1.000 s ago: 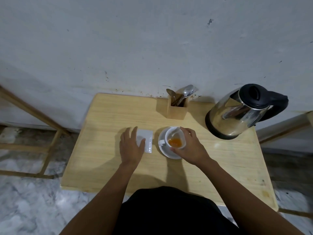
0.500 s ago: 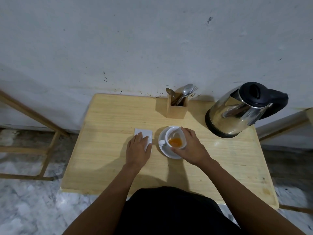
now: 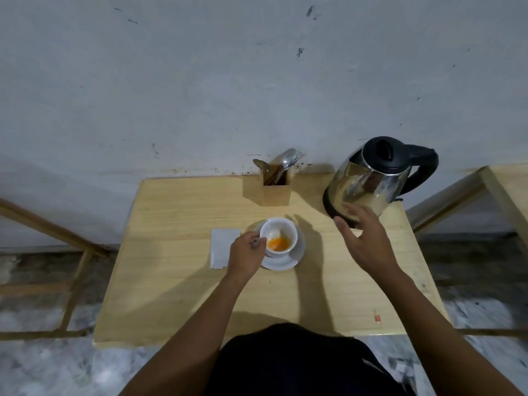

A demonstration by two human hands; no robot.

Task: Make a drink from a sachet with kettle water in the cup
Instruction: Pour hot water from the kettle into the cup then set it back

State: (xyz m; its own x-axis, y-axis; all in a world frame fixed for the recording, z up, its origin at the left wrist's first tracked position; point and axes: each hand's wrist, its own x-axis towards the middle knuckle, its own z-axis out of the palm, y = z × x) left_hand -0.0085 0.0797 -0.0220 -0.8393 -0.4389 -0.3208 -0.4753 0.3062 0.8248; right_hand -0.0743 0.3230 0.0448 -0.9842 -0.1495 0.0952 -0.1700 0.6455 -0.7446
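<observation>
A white cup (image 3: 281,227) with orange powder (image 3: 278,243) at its bottom stands on a white saucer (image 3: 285,264) in the middle of the wooden table (image 3: 177,281). My left hand (image 3: 244,257) pinches the cup's handle on its left side. The white sachet (image 3: 221,245) lies flat just left of the saucer, its right edge hidden under that hand. A steel kettle (image 3: 368,178) with a black lid and handle stands at the back right. My right hand (image 3: 363,241) hovers with fingers spread in front of the kettle's base, holding nothing.
A wooden holder (image 3: 275,194) with spoons and a fork stands against the wall behind the cup. A small orange scrap (image 3: 377,317) lies near the table's front right edge. A wooden frame (image 3: 48,227) is at the left, another wooden table (image 3: 505,181) at the right.
My right hand let go of the cup and moved right toward the kettle. My left hand left the sachet and took the cup's handle.
</observation>
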